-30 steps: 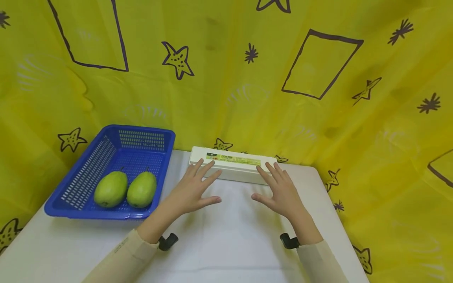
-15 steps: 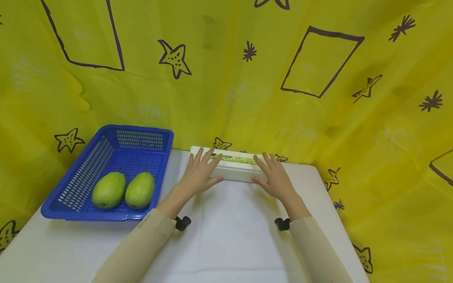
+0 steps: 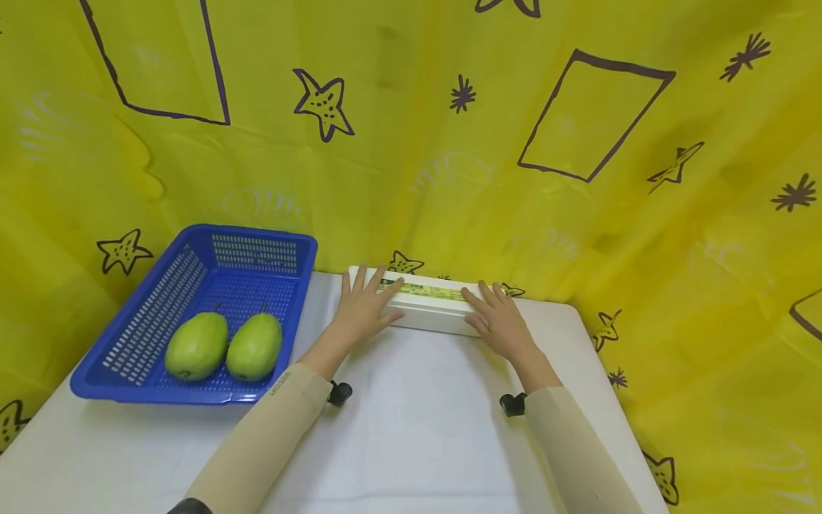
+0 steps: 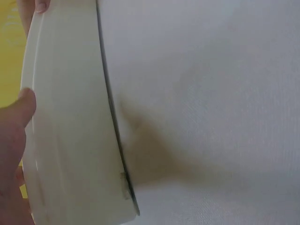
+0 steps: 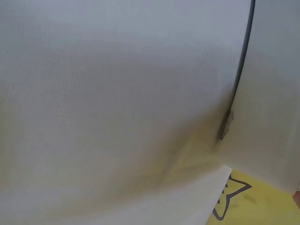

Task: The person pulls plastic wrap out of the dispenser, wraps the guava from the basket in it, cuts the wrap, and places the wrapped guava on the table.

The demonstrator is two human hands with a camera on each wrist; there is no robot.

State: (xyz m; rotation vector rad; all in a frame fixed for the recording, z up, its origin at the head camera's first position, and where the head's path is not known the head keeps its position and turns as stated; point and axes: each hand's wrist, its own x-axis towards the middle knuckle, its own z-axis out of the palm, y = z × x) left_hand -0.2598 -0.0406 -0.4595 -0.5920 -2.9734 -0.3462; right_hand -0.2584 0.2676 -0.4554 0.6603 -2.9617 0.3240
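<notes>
A long white cling film box (image 3: 437, 319) with a yellow-green label lies along the back edge of the table. My left hand (image 3: 362, 308) rests on its left end, fingers spread over the lid and thumb at the front. In the left wrist view that thumb (image 4: 26, 108) touches the lid's front edge. On the other end lies my right hand (image 3: 504, 325), fingers extended across the top and thumb against the front face. The right wrist view shows the box's front (image 5: 267, 93), with almost all of the hand out of frame.
On the left stands a blue plastic basket (image 3: 160, 394) holding two green oval fruits (image 3: 197, 346) with short stems. White cloth (image 3: 417, 428) covers the table. A yellow patterned curtain (image 3: 411, 178) hangs right behind the box and along the sides.
Both hands have moved forward from above the front of the box onto its two ends. The basket and fruits stay in place.
</notes>
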